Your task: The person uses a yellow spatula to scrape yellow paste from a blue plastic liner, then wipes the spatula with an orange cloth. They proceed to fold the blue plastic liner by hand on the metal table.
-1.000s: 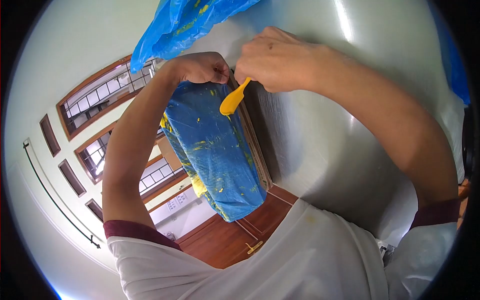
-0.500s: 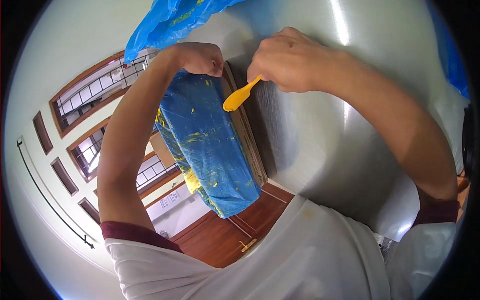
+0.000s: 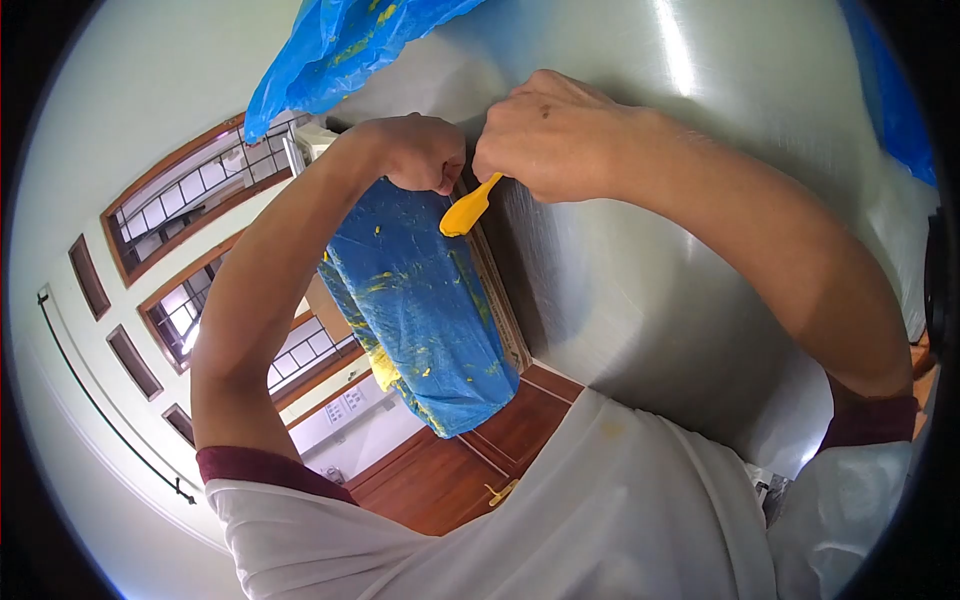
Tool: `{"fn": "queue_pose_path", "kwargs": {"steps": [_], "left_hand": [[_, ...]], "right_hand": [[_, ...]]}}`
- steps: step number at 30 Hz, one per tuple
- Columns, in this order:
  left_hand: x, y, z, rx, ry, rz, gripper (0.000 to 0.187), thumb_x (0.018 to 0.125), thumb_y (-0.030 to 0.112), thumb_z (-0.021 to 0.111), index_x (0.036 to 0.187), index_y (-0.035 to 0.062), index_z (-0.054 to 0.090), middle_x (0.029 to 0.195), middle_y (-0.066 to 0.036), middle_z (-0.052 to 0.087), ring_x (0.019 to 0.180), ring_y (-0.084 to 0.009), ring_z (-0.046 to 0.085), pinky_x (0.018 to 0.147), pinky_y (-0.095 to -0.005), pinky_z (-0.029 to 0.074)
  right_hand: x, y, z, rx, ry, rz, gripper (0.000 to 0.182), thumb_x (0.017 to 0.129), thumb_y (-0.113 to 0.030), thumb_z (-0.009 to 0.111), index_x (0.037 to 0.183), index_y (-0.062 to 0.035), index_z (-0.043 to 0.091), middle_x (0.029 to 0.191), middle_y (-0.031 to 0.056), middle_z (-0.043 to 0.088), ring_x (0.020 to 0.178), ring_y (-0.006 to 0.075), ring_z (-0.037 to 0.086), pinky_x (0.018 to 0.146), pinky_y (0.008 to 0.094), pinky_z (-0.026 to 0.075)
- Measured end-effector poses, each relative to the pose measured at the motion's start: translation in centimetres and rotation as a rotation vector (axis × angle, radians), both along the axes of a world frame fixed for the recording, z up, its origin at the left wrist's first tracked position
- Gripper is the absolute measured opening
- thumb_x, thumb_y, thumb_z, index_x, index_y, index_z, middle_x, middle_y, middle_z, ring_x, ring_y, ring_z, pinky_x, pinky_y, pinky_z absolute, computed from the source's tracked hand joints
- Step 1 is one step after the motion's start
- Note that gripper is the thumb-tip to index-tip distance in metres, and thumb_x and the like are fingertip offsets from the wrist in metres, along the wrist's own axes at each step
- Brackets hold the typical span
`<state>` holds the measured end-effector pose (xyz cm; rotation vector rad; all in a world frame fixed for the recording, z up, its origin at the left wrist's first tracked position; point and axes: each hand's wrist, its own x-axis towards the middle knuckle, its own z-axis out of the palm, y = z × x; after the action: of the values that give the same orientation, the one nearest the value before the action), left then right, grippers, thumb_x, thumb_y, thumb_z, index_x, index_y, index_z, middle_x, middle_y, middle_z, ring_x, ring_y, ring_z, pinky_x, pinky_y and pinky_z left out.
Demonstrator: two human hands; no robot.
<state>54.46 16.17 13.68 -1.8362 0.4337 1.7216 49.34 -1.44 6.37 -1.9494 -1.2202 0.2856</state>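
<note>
My right hand (image 3: pixel 550 140) is closed on the thin end of a small yellow spatula (image 3: pixel 466 210); its wide, flat end points down and to the left. Close beside it, my left hand (image 3: pixel 425 152) is curled with the fingers pressed together, and whatever they may grip is hidden. Below both hands hangs a long shape covered in blue plastic sheet (image 3: pixel 425 290), streaked and dotted with yellow bits. The spatula's wide end lies in front of the sheet's upper right part; whether it touches cannot be told.
A brown cardboard edge (image 3: pixel 513 335) runs along the right of the blue sheet, beside a shiny metal surface (image 3: pixel 640 290). More blue plastic (image 3: pixel 345 55) with yellow smears hangs at the top, and another blue piece (image 3: pixel 895 100) at upper right. A wooden door (image 3: pixel 430 490) shows below.
My right hand has moved left and slightly down with the spatula. My left hand has come right and down, so the two hands are nearer each other.
</note>
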Motion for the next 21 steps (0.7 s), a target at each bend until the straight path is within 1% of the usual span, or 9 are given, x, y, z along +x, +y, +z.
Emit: {"fn": "queue_pose_path", "kwargs": {"steps": [3, 8, 11, 14, 17, 21], "left_hand": [[-0.6, 1.3, 0.5, -0.119, -0.096, 0.024, 0.011, 0.079, 0.012, 0.066, 0.087, 0.0072, 0.071, 0.089, -0.009, 0.071, 0.089, -0.0267, 0.065, 0.077, -0.0380, 0.050], [-1.0, 1.1, 1.1, -0.140, -0.146, -0.025, 0.010, 0.080, 0.016, 0.068, 0.087, 0.0087, 0.071, 0.096, -0.010, 0.067, 0.096, -0.0288, 0.062, 0.083, -0.0394, 0.049], [-1.1, 0.4, 1.5, -0.128, -0.170, -0.009, 0.011, 0.079, 0.018, 0.070, 0.087, 0.0095, 0.070, 0.099, -0.011, 0.064, 0.100, -0.0298, 0.060, 0.085, -0.0398, 0.049], [-1.0, 0.7, 1.5, -0.149, -0.160, 0.022, 0.013, 0.079, 0.019, 0.071, 0.087, 0.0096, 0.070, 0.099, -0.011, 0.064, 0.101, -0.0299, 0.060, 0.086, -0.0400, 0.048], [-0.9, 1.0, 1.4, -0.145, -0.131, 0.047, 0.014, 0.079, 0.017, 0.071, 0.087, 0.0075, 0.066, 0.097, -0.011, 0.061, 0.099, -0.0297, 0.058, 0.085, -0.0402, 0.046], [-1.1, 0.8, 1.8, -0.150, -0.154, 0.051, 0.017, 0.079, 0.017, 0.072, 0.089, 0.0068, 0.063, 0.096, -0.011, 0.059, 0.097, -0.0301, 0.057, 0.083, -0.0406, 0.046]], "right_hand": [[-0.3, 0.4, -0.2, 0.033, -0.058, -0.015, 0.028, 0.075, -0.002, 0.066, 0.098, -0.0165, 0.074, 0.079, 0.0086, 0.069, 0.085, 0.0253, 0.067, 0.075, 0.0376, 0.052], [-1.1, 0.9, 0.4, 0.005, -0.142, 0.016, 0.023, 0.074, -0.005, 0.065, 0.093, -0.0152, 0.073, 0.075, 0.0072, 0.068, 0.082, 0.0245, 0.068, 0.070, 0.0369, 0.052], [-1.9, 1.0, 0.0, 0.056, -0.177, 0.026, 0.020, 0.075, -0.007, 0.064, 0.090, -0.0158, 0.073, 0.074, 0.0062, 0.068, 0.079, 0.0239, 0.068, 0.068, 0.0366, 0.052], [-3.0, 1.5, -0.3, 0.049, -0.157, 0.102, 0.011, 0.079, -0.013, 0.063, 0.084, -0.0091, 0.073, 0.085, 0.0103, 0.071, 0.082, 0.0252, 0.070, 0.069, 0.0377, 0.054], [-4.5, 1.9, -0.2, 0.074, -0.185, 0.112, 0.017, 0.077, -0.011, 0.060, 0.087, -0.0168, 0.073, 0.074, 0.0056, 0.069, 0.079, 0.0235, 0.068, 0.066, 0.0362, 0.051], [-5.4, 1.9, -0.2, 0.121, -0.153, 0.168, 0.017, 0.076, -0.011, 0.061, 0.086, -0.0161, 0.073, 0.074, 0.0064, 0.068, 0.079, 0.0245, 0.068, 0.066, 0.0369, 0.051]]}}
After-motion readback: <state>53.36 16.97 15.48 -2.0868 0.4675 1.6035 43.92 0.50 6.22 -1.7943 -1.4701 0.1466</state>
